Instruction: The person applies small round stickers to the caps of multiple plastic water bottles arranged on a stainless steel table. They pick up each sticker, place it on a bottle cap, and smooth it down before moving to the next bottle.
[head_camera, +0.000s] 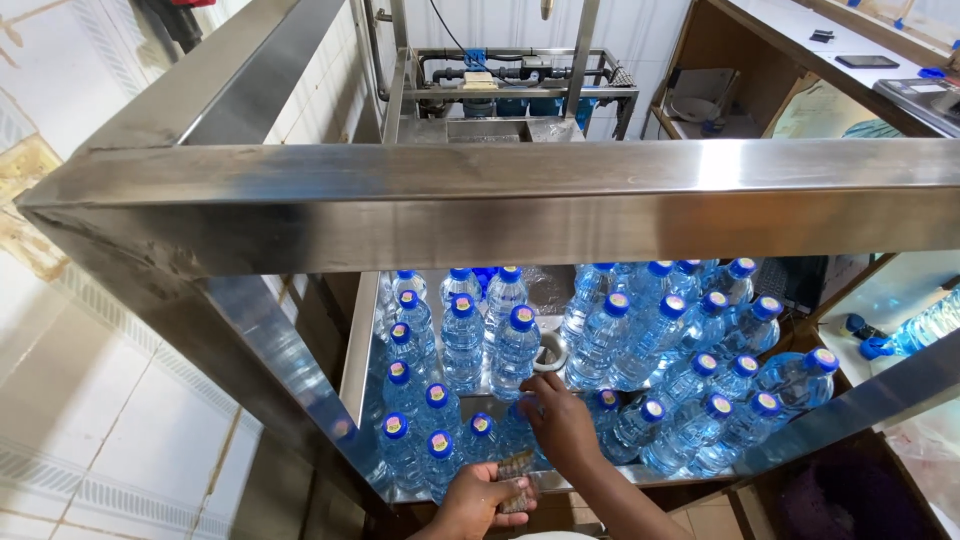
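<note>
Nearest, at 6 o'clock: left hand (478, 497), fingers curled around a small stack of thin brownish strips (515, 478), apparently seal bands or labels; the stack is held just off the front edge of the steel bench (358, 340).

Just beyond, at 6 o'clock: right hand (560, 420), fingers bunched together over the top of a front-row bottle (522, 428). The cap under it is hidden, and whether it pinches a strip cannot be told.

Middle field, 5 to 7 o'clock: clear water bottles with blue caps (515, 350), upright, packed close on the bench. Left group stands in rough rows; right group (690, 390) is crowded and partly leaning. A white ring-shaped object (551, 352) lies between the groups.

Progress, as a judgement: all visible bottles are filled and capped. No band can be made out on any neck at this size, so the strip work looks early, with most bottles left.

Above, 12 o'clock: broad steel frame bar (520, 200) crossing the view.

Farthest, 12 o'clock: machine with pipes and blue fittings (510, 85). At 2 o'clock, a counter with a dark flat device (866, 61).
</note>
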